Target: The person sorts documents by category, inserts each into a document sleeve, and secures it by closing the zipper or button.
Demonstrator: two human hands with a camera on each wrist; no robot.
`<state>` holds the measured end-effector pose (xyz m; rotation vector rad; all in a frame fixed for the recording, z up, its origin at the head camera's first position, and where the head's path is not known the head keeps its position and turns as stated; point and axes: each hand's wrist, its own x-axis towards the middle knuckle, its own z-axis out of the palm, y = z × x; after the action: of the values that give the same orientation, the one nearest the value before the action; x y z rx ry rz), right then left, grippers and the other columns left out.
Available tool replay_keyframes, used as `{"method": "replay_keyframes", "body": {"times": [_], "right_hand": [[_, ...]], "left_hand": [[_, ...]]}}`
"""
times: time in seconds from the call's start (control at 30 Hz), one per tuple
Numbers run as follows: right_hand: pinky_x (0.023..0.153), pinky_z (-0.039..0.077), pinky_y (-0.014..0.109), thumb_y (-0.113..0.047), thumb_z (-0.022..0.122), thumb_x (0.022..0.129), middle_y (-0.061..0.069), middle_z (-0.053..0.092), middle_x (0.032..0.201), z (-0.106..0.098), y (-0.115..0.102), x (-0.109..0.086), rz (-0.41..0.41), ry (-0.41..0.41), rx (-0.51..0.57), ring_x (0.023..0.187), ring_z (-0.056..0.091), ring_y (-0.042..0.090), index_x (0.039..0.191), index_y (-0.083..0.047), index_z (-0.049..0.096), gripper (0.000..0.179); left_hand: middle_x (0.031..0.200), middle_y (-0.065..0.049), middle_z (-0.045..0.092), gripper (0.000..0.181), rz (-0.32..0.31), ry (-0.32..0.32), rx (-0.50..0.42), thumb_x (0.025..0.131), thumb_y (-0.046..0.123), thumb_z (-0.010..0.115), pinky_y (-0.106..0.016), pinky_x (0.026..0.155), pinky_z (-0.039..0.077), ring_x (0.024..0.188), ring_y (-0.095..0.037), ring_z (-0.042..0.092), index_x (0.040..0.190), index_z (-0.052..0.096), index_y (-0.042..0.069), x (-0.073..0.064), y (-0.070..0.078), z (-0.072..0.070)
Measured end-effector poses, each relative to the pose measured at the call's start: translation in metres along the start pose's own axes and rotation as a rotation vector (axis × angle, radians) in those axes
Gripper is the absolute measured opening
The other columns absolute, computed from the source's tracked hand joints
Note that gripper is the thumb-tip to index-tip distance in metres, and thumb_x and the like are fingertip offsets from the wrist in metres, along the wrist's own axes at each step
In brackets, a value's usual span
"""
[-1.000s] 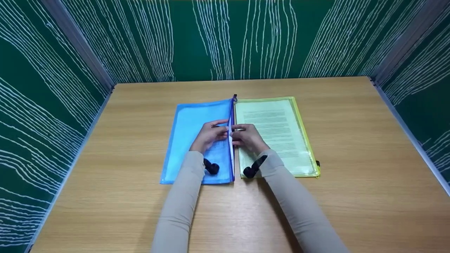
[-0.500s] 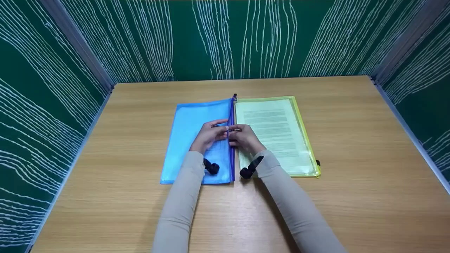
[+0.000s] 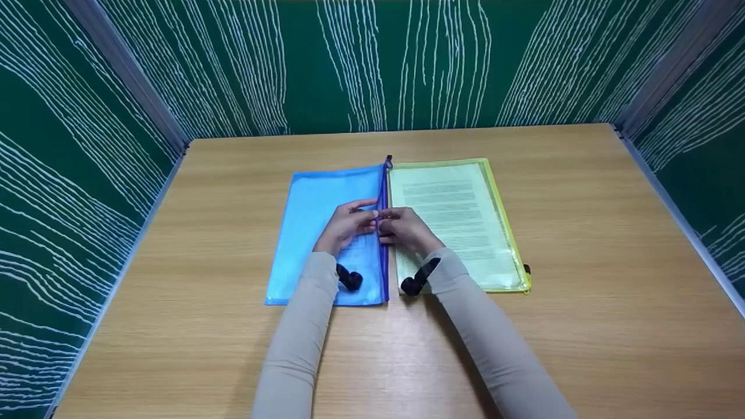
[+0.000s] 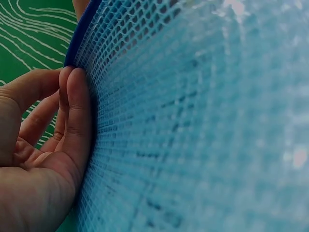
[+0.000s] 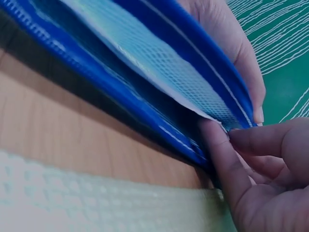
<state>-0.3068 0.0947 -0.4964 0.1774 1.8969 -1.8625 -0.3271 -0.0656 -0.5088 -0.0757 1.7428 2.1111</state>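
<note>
A blue mesh zip pouch (image 3: 308,203) lies on the table, its zipped side facing right and gaping. My left hand (image 3: 344,226) pinches the upper lip of that opening between thumb and fingers; the left wrist view shows the mesh wall (image 4: 183,116) lifted beside those fingers. Inside the mouth, white paper (image 5: 185,104) shows its edge in the right wrist view. My right hand (image 3: 409,228) pinches this edge with thumb and finger at the opening. Dark printed marks show faintly through the blue mesh. Most of the paper is hidden inside.
Close on the right lies a yellow-edged mesh zip pouch (image 3: 504,215) with a printed sheet inside. The blue pouch's zipper pull (image 3: 389,162) sits at its top right corner. Green panels (image 3: 308,70) with white lines border the wooden table (image 3: 582,233).
My right hand has moved slightly left toward the blue pouch, and the white paper edge that showed at its opening has gone inside. My left hand keeps its place.
</note>
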Motion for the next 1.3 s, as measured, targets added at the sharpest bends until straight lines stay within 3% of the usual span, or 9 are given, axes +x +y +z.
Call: {"method": "replay_keyframes", "body": {"times": [0.47,0.63,0.77,0.93,1.03,1.17,1.3], "right_hand": [[0.076,0.058,0.028,-0.010,0.051,0.098,0.007,0.068,0.094,-0.019,-0.010,-0.005,-0.003,-0.100,-0.057,0.079,0.068,0.014,0.134,0.000,0.052,0.037],[0.076,0.058,0.030,-0.011,0.052,0.097,0.010,0.070,0.098,-0.029,-0.014,-0.008,-0.018,-0.111,-0.071,0.083,0.070,0.017,0.135,-0.001,0.051,0.039],[0.075,0.058,0.028,-0.012,0.053,0.097,0.013,0.069,0.104,-0.039,-0.018,-0.007,-0.047,-0.103,-0.104,0.083,0.069,0.016,0.135,-0.001,0.052,0.040],[0.072,0.057,0.026,-0.013,0.052,0.098,0.015,0.067,0.111,-0.051,-0.023,-0.003,-0.069,-0.057,-0.156,0.080,0.067,0.014,0.134,-0.001,0.052,0.038],[0.078,0.056,0.028,-0.014,0.049,0.099,0.016,0.064,0.117,-0.057,-0.026,-0.002,-0.089,-0.024,-0.213,0.087,0.065,0.017,0.135,-0.002,0.051,0.038],[0.090,0.053,0.033,-0.015,0.047,0.100,0.016,0.062,0.123,-0.064,-0.031,0.001,-0.117,0.035,-0.300,0.105,0.063,0.023,0.137,-0.003,0.050,0.039],[0.098,0.049,0.038,-0.016,0.047,0.100,0.015,0.059,0.129,-0.068,-0.034,0.009,-0.145,0.073,-0.347,0.116,0.059,0.027,0.139,-0.002,0.049,0.041]], "left_hand": [[0.082,-0.005,0.067,0.041,0.004,-0.025,0.108,0.090,0.005,0.064,-0.025,0.066,0.057,0.069,-0.012,0.064,0.131,0.057,0.004,-0.001,0.005,0.004],[0.081,-0.006,0.065,0.039,0.024,-0.019,0.186,0.090,0.005,0.063,-0.028,0.069,0.058,0.068,-0.014,0.064,0.129,0.059,0.005,-0.001,0.009,0.001],[0.087,-0.009,0.065,0.037,0.074,0.016,0.285,0.091,0.006,0.061,-0.030,0.072,0.058,0.072,-0.016,0.065,0.128,0.060,0.004,0.002,0.013,-0.003],[0.106,-0.014,0.066,0.033,0.202,0.062,0.523,0.094,0.009,0.058,-0.032,0.084,0.054,0.094,-0.020,0.064,0.126,0.062,0.003,0.006,0.020,-0.009],[0.124,-0.012,0.063,0.035,0.247,0.082,0.696,0.096,0.014,0.058,-0.036,0.098,0.048,0.115,-0.023,0.058,0.130,0.060,0.007,0.007,0.025,-0.012],[0.147,-0.009,0.046,0.045,0.229,0.047,0.892,0.097,0.021,0.055,-0.040,0.115,0.032,0.139,-0.026,0.037,0.142,0.049,0.013,0.011,0.030,-0.014],[0.159,-0.007,0.025,0.056,0.185,0.015,1.106,0.099,0.031,0.051,-0.046,0.121,0.011,0.149,-0.027,0.014,0.151,0.033,0.018,0.016,0.031,-0.010]]}}
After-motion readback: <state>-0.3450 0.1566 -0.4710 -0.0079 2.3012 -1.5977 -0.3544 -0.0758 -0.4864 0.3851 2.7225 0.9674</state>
